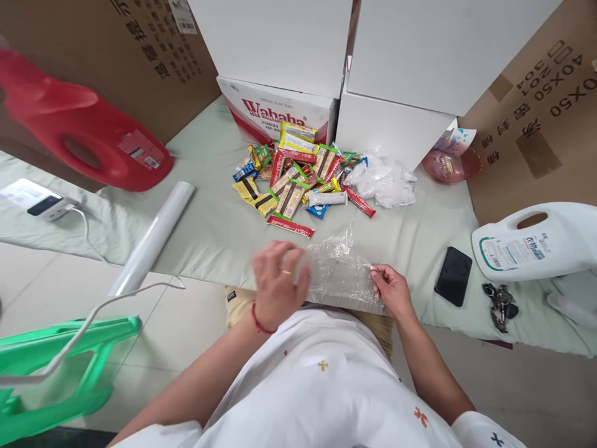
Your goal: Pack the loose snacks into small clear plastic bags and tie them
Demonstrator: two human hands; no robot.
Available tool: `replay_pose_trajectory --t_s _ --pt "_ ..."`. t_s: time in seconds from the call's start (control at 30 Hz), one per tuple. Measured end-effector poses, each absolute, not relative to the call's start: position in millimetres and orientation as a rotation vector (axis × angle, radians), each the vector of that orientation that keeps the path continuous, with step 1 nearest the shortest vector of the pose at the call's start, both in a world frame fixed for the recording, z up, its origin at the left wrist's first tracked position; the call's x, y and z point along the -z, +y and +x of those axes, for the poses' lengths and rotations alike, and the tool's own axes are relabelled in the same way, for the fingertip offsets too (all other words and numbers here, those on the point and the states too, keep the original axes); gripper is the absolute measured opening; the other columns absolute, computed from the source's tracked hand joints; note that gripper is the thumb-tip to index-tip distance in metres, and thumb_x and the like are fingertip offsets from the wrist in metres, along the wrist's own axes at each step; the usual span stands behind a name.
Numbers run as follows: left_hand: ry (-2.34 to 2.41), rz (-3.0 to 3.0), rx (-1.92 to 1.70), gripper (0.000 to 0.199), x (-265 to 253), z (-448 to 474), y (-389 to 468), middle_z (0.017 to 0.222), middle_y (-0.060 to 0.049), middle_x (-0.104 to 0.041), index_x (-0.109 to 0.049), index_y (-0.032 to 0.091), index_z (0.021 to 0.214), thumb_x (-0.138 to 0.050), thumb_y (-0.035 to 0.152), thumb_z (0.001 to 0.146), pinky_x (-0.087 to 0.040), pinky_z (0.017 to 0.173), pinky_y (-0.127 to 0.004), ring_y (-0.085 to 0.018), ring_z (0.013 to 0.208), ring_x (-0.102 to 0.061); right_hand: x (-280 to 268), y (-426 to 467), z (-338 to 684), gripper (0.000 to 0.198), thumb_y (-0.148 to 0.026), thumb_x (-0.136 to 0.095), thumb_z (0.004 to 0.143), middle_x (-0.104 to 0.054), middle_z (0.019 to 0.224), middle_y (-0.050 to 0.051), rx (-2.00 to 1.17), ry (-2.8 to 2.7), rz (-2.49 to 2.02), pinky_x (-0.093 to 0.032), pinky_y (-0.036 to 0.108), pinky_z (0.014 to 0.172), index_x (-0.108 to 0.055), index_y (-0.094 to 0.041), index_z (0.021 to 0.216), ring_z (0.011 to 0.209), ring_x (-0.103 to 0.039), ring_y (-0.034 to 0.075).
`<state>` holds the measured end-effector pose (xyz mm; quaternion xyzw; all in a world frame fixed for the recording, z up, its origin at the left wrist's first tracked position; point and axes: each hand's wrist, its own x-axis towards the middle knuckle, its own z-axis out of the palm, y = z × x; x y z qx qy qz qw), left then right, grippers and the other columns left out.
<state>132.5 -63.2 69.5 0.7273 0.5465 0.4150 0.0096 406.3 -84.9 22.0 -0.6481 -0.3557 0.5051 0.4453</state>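
Note:
A clear plastic bag [342, 274] lies crinkled along the front edge of the cloth-covered surface, between my two hands. My right hand [392, 291] pinches its right edge between thumb and fingers. At the bag's left side is my left hand [280, 283], slightly blurred, its fingers bent and apart with nothing visible in them. Just beyond lies a heap of wrapped snacks [291, 193], with red, yellow, green and blue wrappers. A red-wrapped snack bar [291, 226] is at the near side of this heap. Crumpled clear plastic bags [387, 180] rest right of the snacks.
White boxes [396, 134] and a Wahaha carton [275, 115] stand behind. Left are a red jug [93, 130], a white roll [156, 236] and a green stool [93, 348]. Right are a phone [454, 277], keys [500, 306], a white detergent bottle [536, 242] and a pink bowl [452, 165].

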Motion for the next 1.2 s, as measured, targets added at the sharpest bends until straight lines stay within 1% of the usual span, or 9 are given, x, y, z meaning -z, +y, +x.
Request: replay_pose_trajectory --t_s 0.1,0.27,0.43,0.57,0.67,0.77,0.93,1.07,1.2 --pt "1.412 2.381 -0.971 0.047 -64 165 -44 0.135 -0.014 -0.061 -0.063 0.024 0.129 -0.072 0.029 0.082 -0.028 0.117 -0.053 -0.035 0.138 -0.047 -28 -85 407 0.045 -0.061 -0.08 0.071 -0.066 0.079 0.001 -1.243 -0.91 -1.622 -0.041 0.024 0.04 -0.068 -0.021 0.09 0.052 -0.049 0.011" --pt "1.721 1.726 -0.826 0.022 -31 171 15 0.073 -0.006 -0.066 -0.071 0.02 0.091 -0.053 0.033 0.093 -0.042 0.074 -0.032 -0.023 0.075 -0.063 -24 -97 422 0.046 -0.062 -0.078 0.072 -0.067 0.082 0.002 -1.206 -0.932 -1.685 -0.04 0.024 0.039 -0.068 -0.021 0.093 0.051 -0.048 0.011" --pt "1.858 1.477 -0.929 0.037 -24 139 33 0.059 0.0 -0.053 -0.057 0.021 0.068 -0.045 0.041 0.096 -0.031 0.062 -0.028 -0.017 0.061 -0.05 -23 -116 454 0.051 -0.067 -0.074 0.073 -0.065 0.073 0.002 -1.267 -1.051 -1.817 -0.042 0.028 0.043 -0.069 -0.02 0.092 0.05 -0.05 0.014" --pt "1.863 1.506 -0.816 0.038 -21 131 24 0.057 0.0 -0.05 -0.055 0.022 0.065 -0.046 0.043 0.096 -0.031 0.061 -0.03 -0.018 0.059 -0.049 -39 -100 464 0.063 -0.063 -0.073 0.076 -0.07 0.107 0.011 -0.933 -1.429 -1.898 -0.055 0.037 0.074 -0.067 -0.021 0.122 0.091 -0.064 0.024" --pt "1.896 1.54 -0.876 0.028 -16 134 20 0.073 -0.003 -0.06 -0.063 0.02 0.086 -0.048 0.042 0.095 -0.041 0.068 -0.032 -0.022 0.07 -0.058 -43 -66 452 0.084 -0.064 -0.074 0.074 -0.062 0.131 0.016 -0.693 -1.504 -1.881 -0.054 0.04 0.085 -0.053 -0.019 0.143 0.109 -0.06 0.026" --pt "2.057 1.712 -1.17 0.039 -16 134 14 0.11 -0.017 -0.065 -0.06 0.012 0.117 -0.057 0.04 0.09 -0.048 0.091 -0.044 -0.03 0.105 -0.061 -31 -33 432 0.083 -0.062 -0.074 0.071 -0.069 0.115 0.012 -0.849 -1.468 -1.898 -0.053 0.035 0.075 -0.055 -0.019 0.139 0.088 -0.063 0.022" --pt "1.518 2.567 -1.077 0.033 -26 132 -5 0.13 -0.013 -0.065 -0.063 0.023 0.128 -0.056 0.03 0.096 -0.03 0.118 -0.053 -0.03 0.135 -0.051 -11 -8 420 0.036 -0.053 -0.063 0.08 -0.066 0.073 0.001 -1.037 -1.427 -1.787 -0.046 0.029 0.069 -0.07 -0.018 0.086 0.068 -0.058 0.016" --pt "0.939 2.757 -0.478 0.045 -19 127 -7 0.139 -0.008 -0.066 -0.058 0.029 0.141 -0.049 0.047 0.101 -0.002 0.127 -0.058 -0.027 0.144 -0.046 -8 6 448 0.039 -0.054 -0.063 0.08 -0.067 0.073 0.003 -0.919 -1.293 -1.818 -0.044 0.029 0.065 -0.069 -0.017 0.087 0.064 -0.056 0.017" --pt "1.065 2.62 -0.244 0.081 -4 115 -1 0.162 -0.015 -0.042 -0.038 0.025 0.158 -0.046 0.073 0.093 0.014 0.121 -0.067 -0.035 0.151 -0.035 -22 30 487 0.026 -0.039 -0.061 0.085 -0.07 0.082 0.008 -0.646 -1.467 -2.144 -0.047 0.033 0.076 -0.071 -0.016 0.092 0.076 -0.062 0.022"
